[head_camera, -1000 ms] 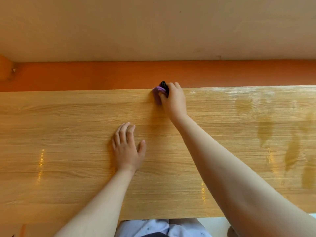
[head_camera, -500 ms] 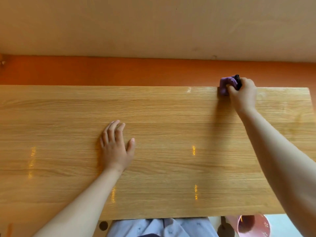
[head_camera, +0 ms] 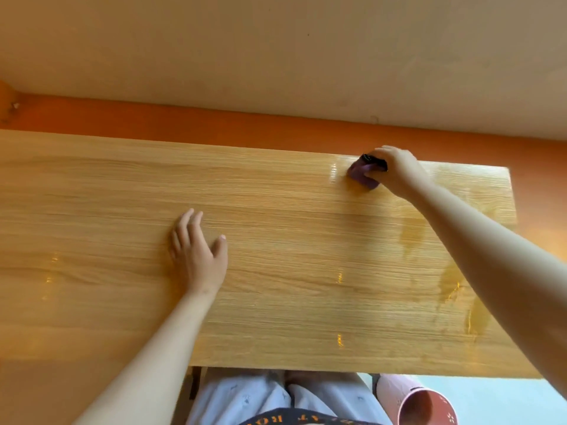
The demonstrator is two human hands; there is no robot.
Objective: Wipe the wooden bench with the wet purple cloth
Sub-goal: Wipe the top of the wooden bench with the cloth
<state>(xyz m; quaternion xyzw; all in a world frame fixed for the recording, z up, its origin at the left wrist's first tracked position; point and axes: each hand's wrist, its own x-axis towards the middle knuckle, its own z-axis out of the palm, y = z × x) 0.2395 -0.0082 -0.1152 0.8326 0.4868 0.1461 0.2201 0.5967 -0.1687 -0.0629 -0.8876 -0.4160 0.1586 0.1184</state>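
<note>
- The left hand is kept flat on the wooden bench with straight fingers, holding nothing, its place unchanged.
- Wet streaks are seen across the right end.
- The purple cloth is gripped in the right hand by the far edge, swept there from mid-bench. The left stretch is judged still to be wiped.
</note>
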